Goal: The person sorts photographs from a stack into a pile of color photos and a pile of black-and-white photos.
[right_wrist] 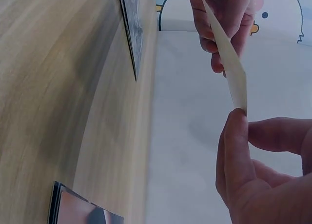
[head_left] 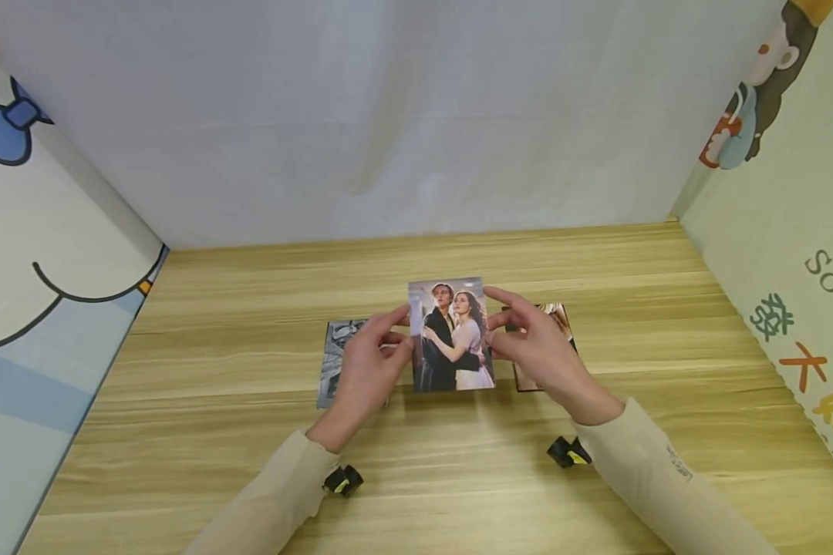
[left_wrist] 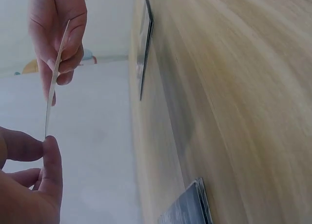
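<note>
A photo card (head_left: pixel 453 335) printed with an embracing couple is held up above the table, its picture side facing the head camera. My left hand (head_left: pixel 373 361) pinches its left edge between thumb and fingers. On the opposite edge, my right hand (head_left: pixel 537 351) pinches it the same way. Both wrist views show the card (left_wrist: pixel 57 68) nearly edge-on, with its pale back (right_wrist: pixel 229 58) visible in the right one. Beneath my left hand lies a stack of grey-toned cards (head_left: pixel 333 362). Another stack (head_left: pixel 558 316), partly hidden by my right hand, lies on the right.
The wooden table (head_left: pixel 250 293) meets a pale cloth wall (head_left: pixel 403 154) at the back. Printed panels stand on the left (head_left: pixel 55 254) and right (head_left: pixel 770 254). Small black wrist straps with yellow marks show beside the left sleeve (head_left: pixel 345 481) and right sleeve (head_left: pixel 568 452).
</note>
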A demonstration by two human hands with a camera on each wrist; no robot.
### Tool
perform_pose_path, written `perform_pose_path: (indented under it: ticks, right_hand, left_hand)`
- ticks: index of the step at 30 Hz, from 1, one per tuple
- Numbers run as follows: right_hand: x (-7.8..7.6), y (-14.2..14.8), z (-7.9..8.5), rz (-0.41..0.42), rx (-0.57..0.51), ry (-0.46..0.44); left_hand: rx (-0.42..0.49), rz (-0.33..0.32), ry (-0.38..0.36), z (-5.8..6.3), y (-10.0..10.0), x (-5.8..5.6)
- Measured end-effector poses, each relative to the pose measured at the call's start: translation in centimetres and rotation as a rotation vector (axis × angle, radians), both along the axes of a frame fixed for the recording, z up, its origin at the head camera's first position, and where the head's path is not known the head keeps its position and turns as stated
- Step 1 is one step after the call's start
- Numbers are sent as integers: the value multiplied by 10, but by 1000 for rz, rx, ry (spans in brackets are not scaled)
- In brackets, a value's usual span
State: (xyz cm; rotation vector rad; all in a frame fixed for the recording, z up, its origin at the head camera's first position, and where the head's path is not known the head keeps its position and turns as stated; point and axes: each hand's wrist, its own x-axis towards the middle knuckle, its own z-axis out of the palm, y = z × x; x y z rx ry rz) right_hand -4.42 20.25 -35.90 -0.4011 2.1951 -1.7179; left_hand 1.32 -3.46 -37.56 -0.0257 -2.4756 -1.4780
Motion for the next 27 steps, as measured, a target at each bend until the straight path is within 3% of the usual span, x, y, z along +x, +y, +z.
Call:
perform_pose_path:
  ticks: [14,27]
  right_hand:
    - [1,12,5,0,-12,45]
    - [2,27,8,-44,-19,32]
  left_hand:
    - [49,-26,34,5,10,2]
    - [108,-42,35,6,25,-4]
